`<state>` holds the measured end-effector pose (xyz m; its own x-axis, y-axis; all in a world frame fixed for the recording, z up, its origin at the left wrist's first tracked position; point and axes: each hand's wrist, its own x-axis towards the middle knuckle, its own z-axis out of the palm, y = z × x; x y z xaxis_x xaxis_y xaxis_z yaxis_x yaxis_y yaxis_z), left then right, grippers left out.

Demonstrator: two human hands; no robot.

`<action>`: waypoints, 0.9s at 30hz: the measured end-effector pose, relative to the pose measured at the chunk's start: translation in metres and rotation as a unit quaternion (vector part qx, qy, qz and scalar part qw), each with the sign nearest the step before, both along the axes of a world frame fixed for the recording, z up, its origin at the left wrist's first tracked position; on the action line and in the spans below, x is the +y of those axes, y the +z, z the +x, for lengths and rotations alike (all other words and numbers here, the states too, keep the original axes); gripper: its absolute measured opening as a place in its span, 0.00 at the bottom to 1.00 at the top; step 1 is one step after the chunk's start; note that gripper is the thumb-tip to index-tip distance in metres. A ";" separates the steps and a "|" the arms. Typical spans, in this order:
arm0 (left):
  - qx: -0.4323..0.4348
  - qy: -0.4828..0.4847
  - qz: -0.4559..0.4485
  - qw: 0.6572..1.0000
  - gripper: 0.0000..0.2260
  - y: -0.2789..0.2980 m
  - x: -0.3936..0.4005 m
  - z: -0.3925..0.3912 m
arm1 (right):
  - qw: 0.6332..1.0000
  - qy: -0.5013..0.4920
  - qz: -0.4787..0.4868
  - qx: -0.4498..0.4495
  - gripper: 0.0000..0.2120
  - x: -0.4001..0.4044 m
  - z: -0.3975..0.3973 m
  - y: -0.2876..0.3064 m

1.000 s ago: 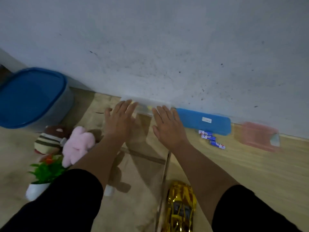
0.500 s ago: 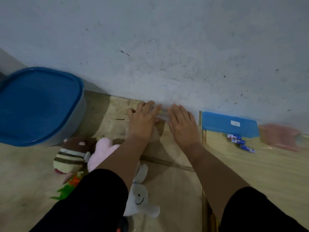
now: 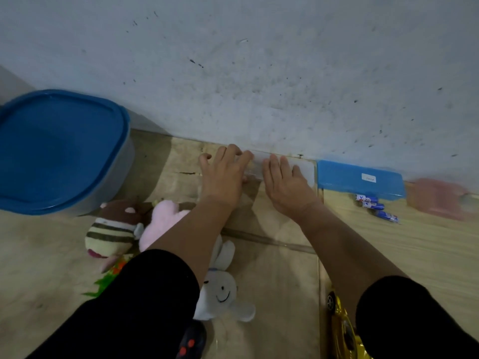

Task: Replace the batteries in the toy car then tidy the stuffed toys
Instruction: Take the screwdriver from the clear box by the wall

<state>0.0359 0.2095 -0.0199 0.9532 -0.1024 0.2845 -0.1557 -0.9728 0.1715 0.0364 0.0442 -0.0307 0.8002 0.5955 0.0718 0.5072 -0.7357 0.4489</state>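
Note:
My left hand (image 3: 223,174) and my right hand (image 3: 285,186) lie side by side on a clear plastic box (image 3: 303,168) that stands against the wall. The left fingers curl over its far edge and the right palm lies flat on its top. The gold toy car (image 3: 342,330) shows partly at the bottom right, behind my right sleeve. Three blue batteries (image 3: 375,207) lie loose on the floor by a blue case (image 3: 360,178). A striped plush (image 3: 114,229), a pink plush (image 3: 162,220) and a white rabbit plush (image 3: 223,294) lie under my left arm.
A large bin with a blue lid (image 3: 59,151) stands at the left by the wall. A blurred pink box (image 3: 438,198) sits right of the blue case. A green toy plant (image 3: 108,278) and a dark item with red dots (image 3: 191,340) lie near my left sleeve.
The view has swung left and then back, so the white rabbit plush has come into sight and the car is cut off. Both hands stay on the clear box; the left fingers have curled.

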 end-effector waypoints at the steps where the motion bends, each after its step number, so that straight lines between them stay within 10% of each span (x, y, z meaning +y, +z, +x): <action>1: -0.009 0.001 0.005 1.000 0.20 -0.001 0.000 -0.001 | 1.000 -0.005 0.009 0.002 0.30 0.000 0.000 0.001; 9: -0.069 0.077 0.001 0.995 0.43 -0.009 -0.006 -0.008 | 0.984 0.000 0.166 0.066 0.17 -0.004 0.019 0.035; 20: -0.034 0.006 -0.048 0.998 0.30 -0.007 0.006 -0.015 | 0.974 -0.055 0.158 0.154 0.18 -0.002 0.029 0.057; 27: -0.004 0.031 0.019 0.999 0.40 0.007 0.004 -0.008 | 0.972 -0.058 0.219 0.054 0.17 -0.006 0.032 0.055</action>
